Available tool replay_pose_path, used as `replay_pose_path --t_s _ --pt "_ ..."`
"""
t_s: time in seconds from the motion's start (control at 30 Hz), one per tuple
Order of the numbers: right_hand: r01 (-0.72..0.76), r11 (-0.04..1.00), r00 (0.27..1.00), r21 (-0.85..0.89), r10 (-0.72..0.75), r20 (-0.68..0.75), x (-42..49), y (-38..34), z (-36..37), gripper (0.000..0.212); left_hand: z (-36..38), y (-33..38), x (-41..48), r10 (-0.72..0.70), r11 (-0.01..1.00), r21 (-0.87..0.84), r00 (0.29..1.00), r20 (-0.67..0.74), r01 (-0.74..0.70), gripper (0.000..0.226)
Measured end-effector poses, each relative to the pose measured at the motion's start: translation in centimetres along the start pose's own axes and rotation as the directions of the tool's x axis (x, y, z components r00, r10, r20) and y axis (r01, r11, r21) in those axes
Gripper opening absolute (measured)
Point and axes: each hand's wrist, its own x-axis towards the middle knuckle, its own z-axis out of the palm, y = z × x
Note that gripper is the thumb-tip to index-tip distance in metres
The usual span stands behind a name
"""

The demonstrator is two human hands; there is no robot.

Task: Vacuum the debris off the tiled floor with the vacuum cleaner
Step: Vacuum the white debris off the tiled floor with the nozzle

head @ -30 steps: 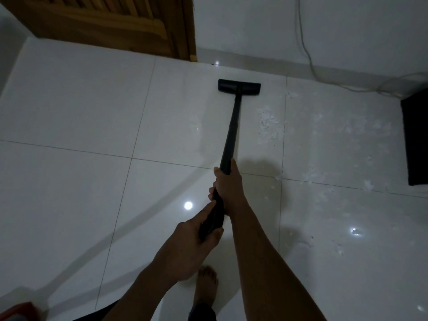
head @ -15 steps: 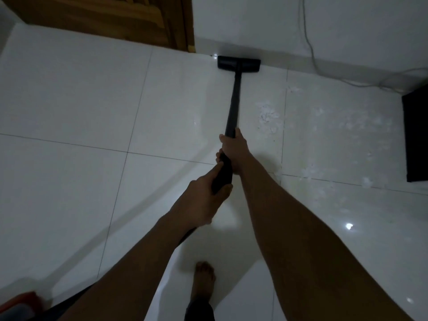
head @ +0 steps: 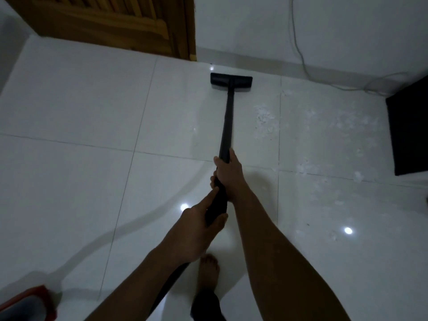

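The black vacuum wand (head: 226, 126) runs from my hands to its flat floor head (head: 231, 81), which lies on the white tiles a short way from the wall. My right hand (head: 228, 174) grips the wand higher up. My left hand (head: 196, 230) grips its lower end, where the black hose (head: 169, 288) leaves toward the bottom. White paper-like debris (head: 265, 122) lies just right of the wand, and more debris (head: 324, 126) is scattered over the tiles to the right.
A wooden door (head: 111, 26) stands at the top left and a white wall with a hanging cable (head: 298, 42) behind. A black mat (head: 410, 133) lies at the right edge. My bare foot (head: 208, 272) is below the hands. A red-rimmed object (head: 27, 304) sits bottom left.
The floor head, pushed up to the wall half a second ago, has come back a little toward me. Both hands pulled back with the wand.
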Motion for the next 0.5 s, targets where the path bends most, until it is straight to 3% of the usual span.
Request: replay_pose_path --t_s 0.23,0.5 --pt "0.051 0.999 0.998 -0.006 -0.052 -0.029 -10.7 6.8 0.2 0.062 3.1 -4.3 -11.5 -0.029 0.999 0.042 1.000 -0.002 0.029 0.069" --pt "0.085 0.996 0.994 0.025 -0.084 -0.065 -26.3 19.4 1.0 0.065 6.7 -10.5 -29.9 -0.027 0.998 0.061 0.998 0.055 0.023 0.067"
